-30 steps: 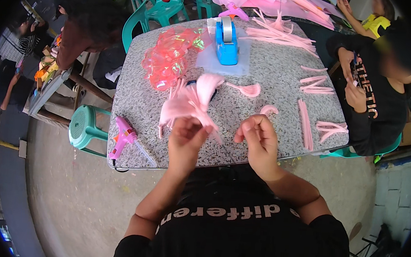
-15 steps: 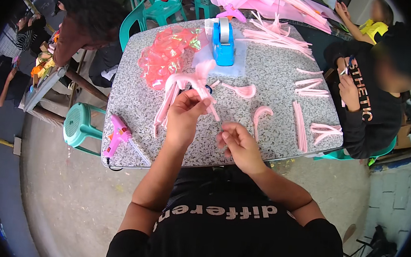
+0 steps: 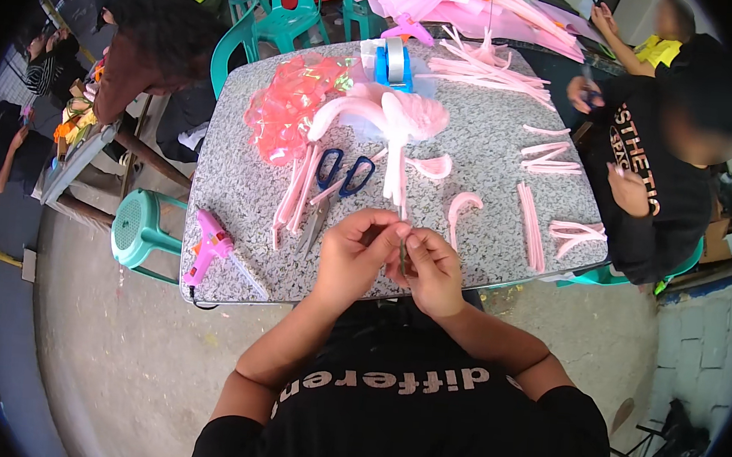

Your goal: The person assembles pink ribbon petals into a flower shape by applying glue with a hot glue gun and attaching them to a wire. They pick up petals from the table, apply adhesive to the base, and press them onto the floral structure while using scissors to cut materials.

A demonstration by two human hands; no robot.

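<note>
A pale pink flower-like piece with curved, drooping petals points away from me over the table. Its pink strips gather into a thin stem, with a bit of dark green showing between my hands. My left hand pinches the stem from one side. Close against it, my right hand is closed on the stem's lower part. Left of the flower lie scissors with dark blue handles, beside loose pink strips. A fan-shaped pink petal and a hooked pink piece rest to the right.
A pink glue gun lies at the table's near left corner. Crumpled shiny pink film and a blue tape dispenser are farther back. Pink strips line the right side, where a co-worker sits. A green stool stands left.
The flower piece has swung rightward, its stem now pointing toward me. My right hand has closed on the stem beside my left. The scissors have come into view. The co-worker's hands have parted.
</note>
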